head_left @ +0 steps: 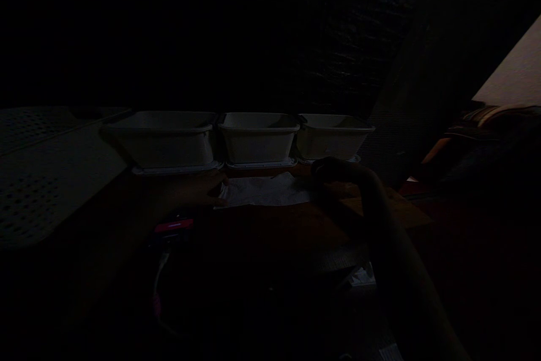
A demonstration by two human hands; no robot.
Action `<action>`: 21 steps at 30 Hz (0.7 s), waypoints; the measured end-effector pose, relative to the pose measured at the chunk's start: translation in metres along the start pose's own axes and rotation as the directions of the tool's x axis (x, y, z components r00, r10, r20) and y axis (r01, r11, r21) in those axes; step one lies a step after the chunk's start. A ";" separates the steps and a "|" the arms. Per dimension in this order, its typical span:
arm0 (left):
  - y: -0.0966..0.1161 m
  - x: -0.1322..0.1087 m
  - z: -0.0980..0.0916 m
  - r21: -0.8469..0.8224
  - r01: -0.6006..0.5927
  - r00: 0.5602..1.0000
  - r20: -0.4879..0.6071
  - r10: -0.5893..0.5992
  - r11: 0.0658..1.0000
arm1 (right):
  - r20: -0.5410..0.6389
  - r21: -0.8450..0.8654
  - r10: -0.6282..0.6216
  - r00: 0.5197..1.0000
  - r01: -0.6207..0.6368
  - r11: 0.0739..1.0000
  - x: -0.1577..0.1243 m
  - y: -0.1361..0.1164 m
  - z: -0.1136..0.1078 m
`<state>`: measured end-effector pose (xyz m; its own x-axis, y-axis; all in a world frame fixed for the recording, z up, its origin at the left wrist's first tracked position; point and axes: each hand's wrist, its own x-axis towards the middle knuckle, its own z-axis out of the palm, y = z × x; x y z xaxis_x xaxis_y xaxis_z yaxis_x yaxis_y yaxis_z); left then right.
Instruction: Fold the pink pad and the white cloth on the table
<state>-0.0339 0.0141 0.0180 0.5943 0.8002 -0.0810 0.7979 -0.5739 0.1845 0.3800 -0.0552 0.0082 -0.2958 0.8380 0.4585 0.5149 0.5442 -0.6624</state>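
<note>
- Two hands work at a white cloth lying on the bench, in front of three tubs; laying it flat seems the step in hand
- Left hand is at its left end, right hand bent near the other; too dark to tell whether either grips
- Next move likely calls for even tension at both ends
- Tubs limit room behind; a red-topped device and cable sit near the left forearm

In deep shadow, a brown wooden table is carrying a white sheet, while three pale tubs are standing in a row behind it on flat white pieces.
</note>
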 end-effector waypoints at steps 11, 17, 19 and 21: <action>0.002 -0.002 -0.002 0.004 -0.015 1.000 -0.013 0.015 1.000 | -0.140 0.097 -0.062 0.988 0.076 0.992 -0.003 -0.013 0.005; 0.006 -0.003 -0.003 -0.006 -0.008 1.000 -0.023 0.008 1.000 | -0.205 0.119 -0.065 0.977 0.091 0.989 -0.019 -0.047 0.013; 0.007 -0.003 -0.003 -0.013 -0.004 1.000 -0.019 0.003 1.000 | -0.223 0.133 -0.070 0.972 0.102 0.986 -0.018 -0.049 0.013; 0.006 -0.002 -0.004 -0.011 0.010 1.000 -0.004 -0.010 1.000 | -0.267 0.064 -0.113 0.957 0.135 0.989 -0.017 -0.049 0.011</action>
<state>-0.0304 0.0092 0.0229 0.5858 0.8066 -0.0794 0.8027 -0.5639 0.1942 0.3505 -0.0954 0.0263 -0.1261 0.7297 0.6720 0.4181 0.6534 -0.6310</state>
